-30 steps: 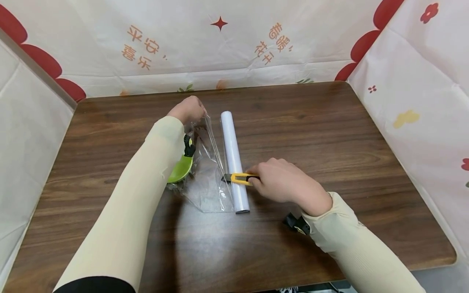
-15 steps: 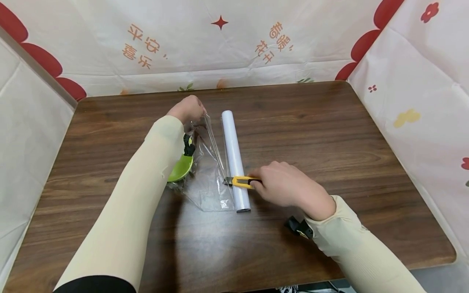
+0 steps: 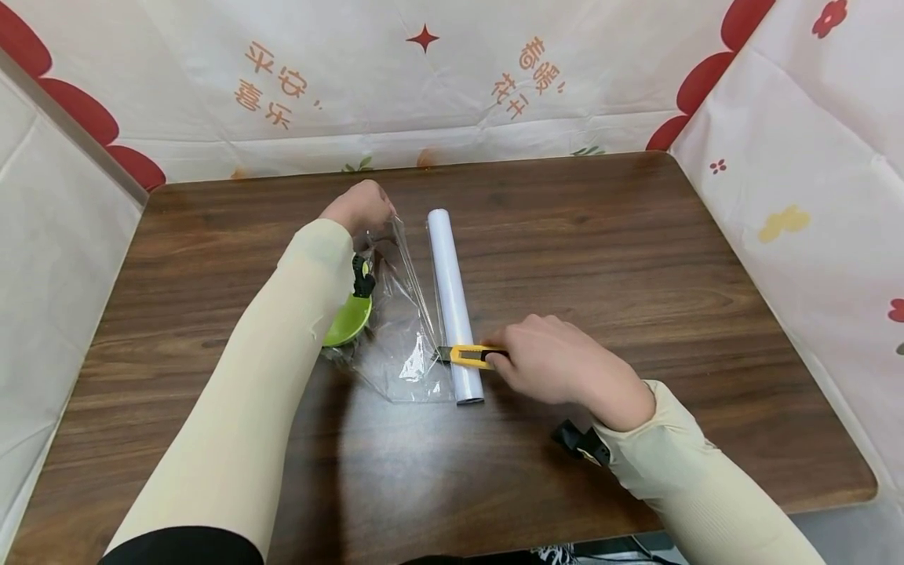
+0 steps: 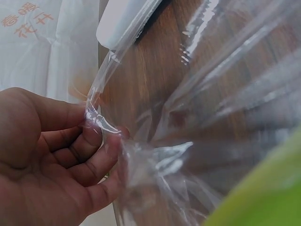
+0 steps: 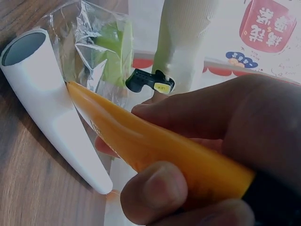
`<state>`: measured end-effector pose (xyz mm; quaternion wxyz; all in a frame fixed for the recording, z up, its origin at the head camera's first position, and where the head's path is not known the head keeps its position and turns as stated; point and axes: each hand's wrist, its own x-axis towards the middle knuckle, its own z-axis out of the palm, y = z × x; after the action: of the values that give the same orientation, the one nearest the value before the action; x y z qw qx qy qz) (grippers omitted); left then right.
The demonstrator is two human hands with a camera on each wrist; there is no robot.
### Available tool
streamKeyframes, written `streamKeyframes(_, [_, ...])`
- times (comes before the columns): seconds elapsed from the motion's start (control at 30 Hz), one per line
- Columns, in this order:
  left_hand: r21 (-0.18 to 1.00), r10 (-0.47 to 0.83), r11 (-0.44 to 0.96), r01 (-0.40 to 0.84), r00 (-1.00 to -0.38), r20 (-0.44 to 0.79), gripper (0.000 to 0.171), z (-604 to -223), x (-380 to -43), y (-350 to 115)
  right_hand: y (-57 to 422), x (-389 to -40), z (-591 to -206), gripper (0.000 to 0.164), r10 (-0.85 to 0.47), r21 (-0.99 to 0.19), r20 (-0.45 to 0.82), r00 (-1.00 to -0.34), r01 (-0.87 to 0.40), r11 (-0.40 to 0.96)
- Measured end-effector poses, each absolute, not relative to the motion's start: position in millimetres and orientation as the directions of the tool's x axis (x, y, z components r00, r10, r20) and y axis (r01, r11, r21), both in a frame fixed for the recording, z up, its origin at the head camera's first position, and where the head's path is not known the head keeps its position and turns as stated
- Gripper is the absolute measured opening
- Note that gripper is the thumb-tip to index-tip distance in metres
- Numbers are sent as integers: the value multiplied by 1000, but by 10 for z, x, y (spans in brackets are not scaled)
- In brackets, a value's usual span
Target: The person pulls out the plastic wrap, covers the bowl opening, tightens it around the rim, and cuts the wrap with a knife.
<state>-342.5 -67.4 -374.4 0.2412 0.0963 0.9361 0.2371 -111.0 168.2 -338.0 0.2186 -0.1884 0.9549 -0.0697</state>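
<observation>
At the far side of the table my left hand [image 3: 360, 207] pinches the top corner of a clear sheet of cling film [image 4: 174, 160]. The film runs toward me, beside a white tube-shaped roll [image 3: 452, 294], and overlaps a green bowl [image 3: 348, 323] partly hidden by my left sleeve. My right hand [image 3: 551, 359] grips a yellow utility knife [image 3: 469, 356] from the right. The knife lies across the roll's near part, its dark blade [image 3: 443, 355] at the film's edge. In the right wrist view the roll's hollow end [image 5: 24, 48] shows.
The brown wooden table [image 3: 636, 259] extends to both sides of the hands. A white printed cloth [image 3: 395, 94] rises behind it, and another stands along the right. Cables [image 3: 636, 549] show below the table's near edge.
My right hand has drawn the utility knife slightly toward me and to the right along the film's edge. The left hand keeps its pinch in nearly the same place.
</observation>
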Motion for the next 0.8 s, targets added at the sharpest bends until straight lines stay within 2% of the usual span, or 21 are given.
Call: streamKeyframes(0.8, [482,284,874,64,-872,-399,30,-3720,-3421,-703,1774,-1017,-3358,29,-399,-247,-434,-807,-320,915])
